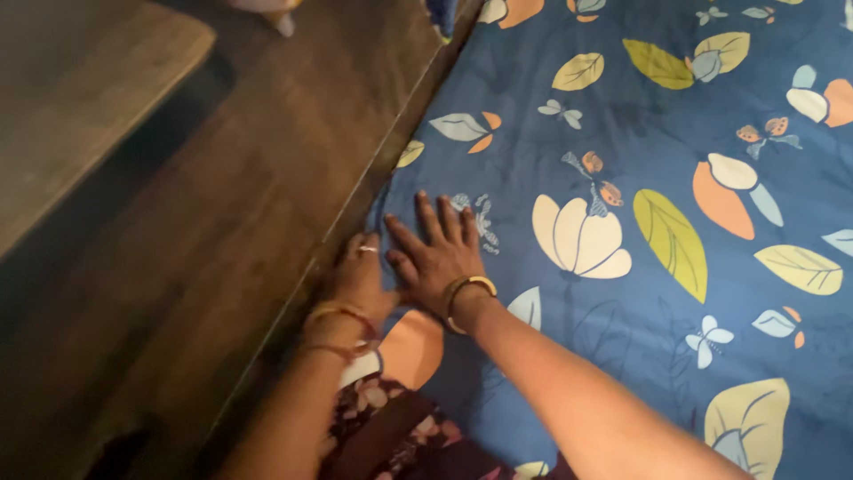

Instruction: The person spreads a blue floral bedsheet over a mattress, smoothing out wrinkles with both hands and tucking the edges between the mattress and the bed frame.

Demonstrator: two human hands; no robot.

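Right hand (437, 253) lies flat, fingers spread, on the blue flowered bedsheet (640, 293) just inside the bed's left edge. Left hand (360, 276) curls over that edge beside it, fingertips hidden; grasp cannot be told. Edge runs diagonally past both hands.

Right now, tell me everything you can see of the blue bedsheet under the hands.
The bedsheet looks like thin woven fabric, dark blue, printed with cream flowers, yellow-green leaves, orange petals and small butterflies. It lies spread flat and mostly smooth, filling the right side of the view, with faint creases near its left edge. That edge runs diagonally along a dark wooden surface. The right hand presses palm-down, fingers spread, on the sheet near the edge. The left hand rests right at the edge, fingertips hidden.
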